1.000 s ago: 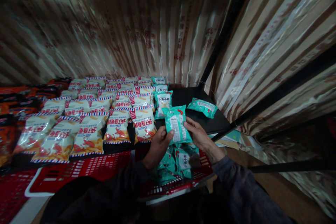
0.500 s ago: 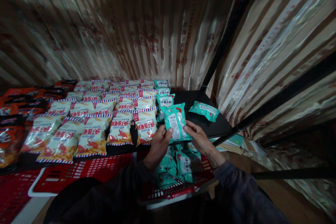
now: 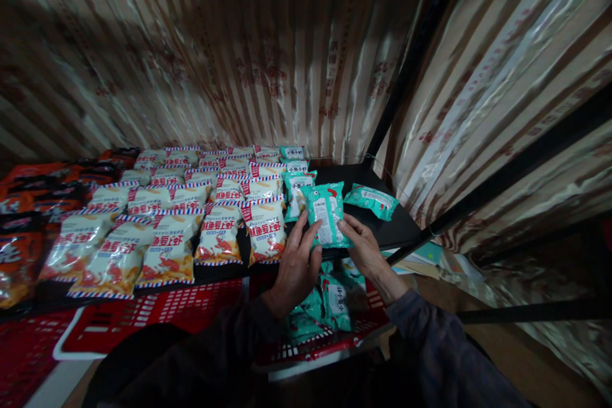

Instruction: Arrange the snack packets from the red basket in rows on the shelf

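The teal snack bag, in the head view, bears small print reading 小鱼小虾; white bags to its left read 鱿鱼爱上虾. It is at the black shelf's front, between the hands: the right hand pinches its right edge, the left hand spreads fingers over its lower left. Another teal bag lies right; a labelled teal bag stands just behind; a red basket is below.

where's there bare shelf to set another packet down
Bare black shelf shows behind the handled teal packet, between the teal row and the lying teal packet. Another patch lies between that lying packet and the right hand. Leftward is crowded with cream packets and orange packets.
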### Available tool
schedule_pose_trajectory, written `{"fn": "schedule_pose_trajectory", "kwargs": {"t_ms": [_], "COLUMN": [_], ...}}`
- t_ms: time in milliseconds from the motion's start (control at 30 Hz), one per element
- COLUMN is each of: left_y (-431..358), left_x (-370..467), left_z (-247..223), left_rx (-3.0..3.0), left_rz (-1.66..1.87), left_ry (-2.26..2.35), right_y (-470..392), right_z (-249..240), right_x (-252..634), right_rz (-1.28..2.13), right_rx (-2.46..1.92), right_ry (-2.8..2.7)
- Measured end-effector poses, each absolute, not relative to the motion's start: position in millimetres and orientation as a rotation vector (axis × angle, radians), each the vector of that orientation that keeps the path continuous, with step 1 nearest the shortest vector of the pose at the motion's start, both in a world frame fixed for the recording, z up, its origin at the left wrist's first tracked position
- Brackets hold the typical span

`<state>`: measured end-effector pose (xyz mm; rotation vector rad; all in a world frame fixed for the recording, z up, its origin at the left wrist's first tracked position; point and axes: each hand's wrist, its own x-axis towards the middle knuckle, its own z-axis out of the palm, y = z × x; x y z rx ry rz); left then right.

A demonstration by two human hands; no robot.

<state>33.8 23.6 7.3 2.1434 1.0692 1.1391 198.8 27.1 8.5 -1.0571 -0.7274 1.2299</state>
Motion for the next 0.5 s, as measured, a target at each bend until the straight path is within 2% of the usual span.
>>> {"fn": "schedule_pose_trajectory", "kwargs": {"t_ms": [200,500], "left_y": [23.1,23.5], "left_x": [36.2,35.4], "left_z": [5.4,28.6], "left_rx": [2.179,1.381], "left_rz": [1.070,1.011], "left_ry": [1.020,0.713], "right_y": [25.0,18.6], "right_z": [8.0,10.0], "right_x": [200.2,206.4], "right_rz": [1.159,1.226], "right_rx": [-1.028,-0.968], "right_ry": [-0.841,-0.965]}}
